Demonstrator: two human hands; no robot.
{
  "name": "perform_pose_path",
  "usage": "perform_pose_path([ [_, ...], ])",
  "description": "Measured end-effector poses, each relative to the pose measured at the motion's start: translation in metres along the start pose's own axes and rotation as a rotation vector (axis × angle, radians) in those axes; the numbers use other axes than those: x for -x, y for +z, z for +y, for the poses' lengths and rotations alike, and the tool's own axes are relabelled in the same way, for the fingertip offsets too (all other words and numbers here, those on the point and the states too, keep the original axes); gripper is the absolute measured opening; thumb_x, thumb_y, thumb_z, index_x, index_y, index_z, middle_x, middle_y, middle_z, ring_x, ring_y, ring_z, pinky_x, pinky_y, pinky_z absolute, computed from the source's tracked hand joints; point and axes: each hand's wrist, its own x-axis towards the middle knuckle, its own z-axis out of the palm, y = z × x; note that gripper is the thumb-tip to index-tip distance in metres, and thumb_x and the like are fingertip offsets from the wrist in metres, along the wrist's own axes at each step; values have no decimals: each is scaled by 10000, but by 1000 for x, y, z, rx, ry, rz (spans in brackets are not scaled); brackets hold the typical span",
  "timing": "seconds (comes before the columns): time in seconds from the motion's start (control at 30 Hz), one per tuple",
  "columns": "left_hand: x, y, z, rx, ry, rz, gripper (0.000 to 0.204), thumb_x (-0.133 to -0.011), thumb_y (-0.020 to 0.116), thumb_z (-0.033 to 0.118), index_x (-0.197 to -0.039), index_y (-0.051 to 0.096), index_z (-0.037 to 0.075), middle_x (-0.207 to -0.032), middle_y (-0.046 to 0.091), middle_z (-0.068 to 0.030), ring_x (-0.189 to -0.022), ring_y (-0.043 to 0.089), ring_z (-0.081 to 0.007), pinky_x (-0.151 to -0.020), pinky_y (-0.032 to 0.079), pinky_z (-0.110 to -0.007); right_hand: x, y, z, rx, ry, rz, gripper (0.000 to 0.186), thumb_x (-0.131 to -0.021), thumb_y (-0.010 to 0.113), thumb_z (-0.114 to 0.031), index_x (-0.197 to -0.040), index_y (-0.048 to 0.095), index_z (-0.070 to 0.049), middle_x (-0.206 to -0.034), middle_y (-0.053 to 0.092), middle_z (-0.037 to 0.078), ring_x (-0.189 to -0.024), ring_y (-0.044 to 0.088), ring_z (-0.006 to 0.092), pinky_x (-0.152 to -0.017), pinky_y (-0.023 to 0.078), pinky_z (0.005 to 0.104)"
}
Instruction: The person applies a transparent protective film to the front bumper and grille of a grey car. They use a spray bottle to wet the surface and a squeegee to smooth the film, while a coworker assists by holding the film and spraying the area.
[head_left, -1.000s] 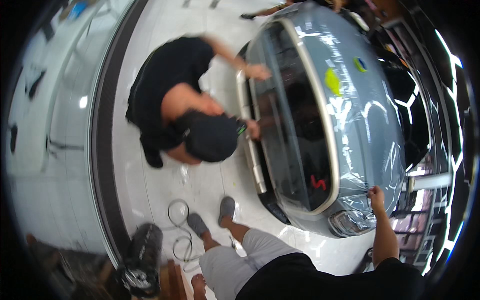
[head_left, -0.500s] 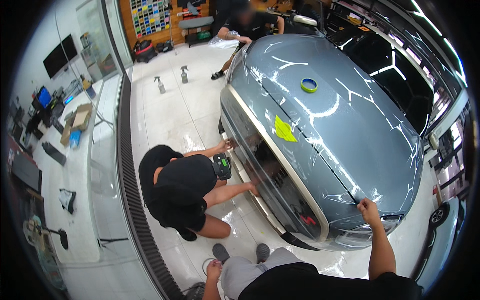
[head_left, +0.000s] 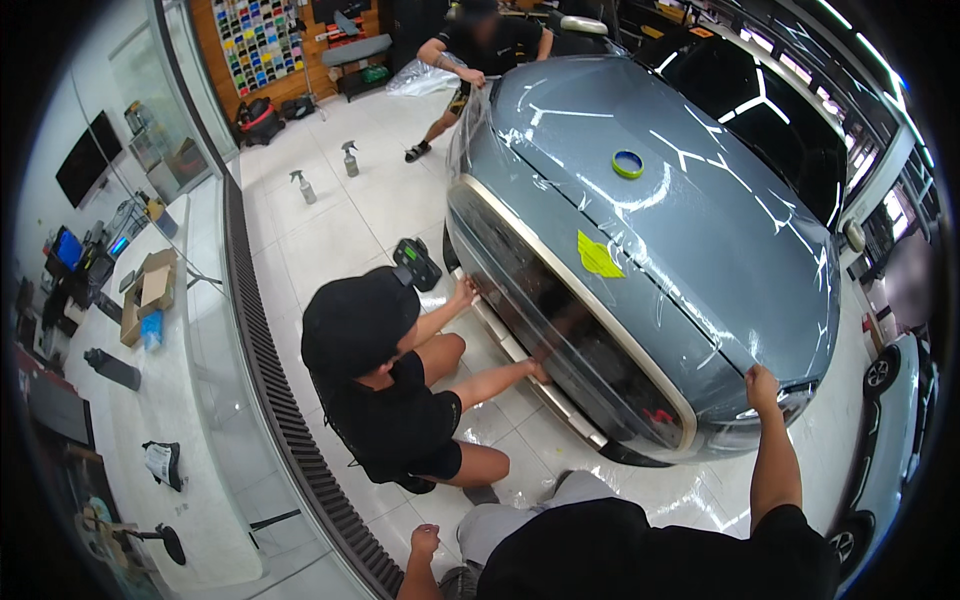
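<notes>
A clear film [head_left: 600, 345] lies over the front of a grey-blue car [head_left: 690, 250], wrinkled along the hood edge. My right hand [head_left: 762, 388] is closed at the hood's corner above the headlight [head_left: 785, 412], pinching the film there. Down by my left leg, my left hand [head_left: 425, 541] is closed and apart from the car; what it holds, if anything, is hidden. A yellow-green patch [head_left: 600, 256] sits on the nose. On the hood rests a roll of green tape [head_left: 627, 164] with a blue inside.
A crouching co-worker [head_left: 390, 370] in black has both hands at the lower bumper. Another person [head_left: 490, 50] handles film at the far corner. Two spray bottles [head_left: 304, 187] [head_left: 350, 159] stand on the tiled floor. Left is a glass partition with a dark slatted base [head_left: 300, 450].
My view has shifted. My right hand has moved a little rightward along the hood edge, still closed. The crouching co-worker has raised their head and turned.
</notes>
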Motion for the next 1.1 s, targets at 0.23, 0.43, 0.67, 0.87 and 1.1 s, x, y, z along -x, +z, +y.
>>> perform_pose_path([
  [0.23,-9,-28,-24,136,-55,-197,137,-859,599,134,-963,605,46,-744,592,-71,-579,578,-204,-445,431,-334,2,-5,-21,25,154,-62,176,-879,544,-229,-931,626,-82,-943,662,160,-940,608,377,-840,412,510],
  [0.43,-23,-23,17,-169,286,-189,202,-868,638,192,-994,592,41,-680,564,-54,-531,557,-179,-426,423,-304,10,-8,-14,-32,124,-65,180,-895,530,-235,-929,606,-76,-927,660,157,-922,611,373,-833,405,508],
  [0.67,5,-3,58,48,0,-77,191,-855,639,179,-975,614,34,-709,582,-69,-555,579,-182,-444,438,-308,16,-13,-8,-230,-28,-48,146,-881,553,-193,-903,587,-53,-852,646,176,-793,600,390,-798,427,462],
  [0.87,24,37,62,-264,130,-81,228,-813,676,231,-937,663,40,-696,634,-88,-548,583,-176,-492,461,-320,31,-19,-2,-305,-152,67,151,-923,505,-188,-905,559,-48,-776,617,188,-782,571,419,-764,412,495],
  [1.1,27,90,64,-605,329,28,373,-814,646,347,-1009,679,30,-1020,679,-183,-984,639,-327,-857,492,-372,23,-18,7,-347,-204,-8,118,-923,501,-155,-889,515,-43,-792,605,194,-789,559,421,-717,395,509],
])
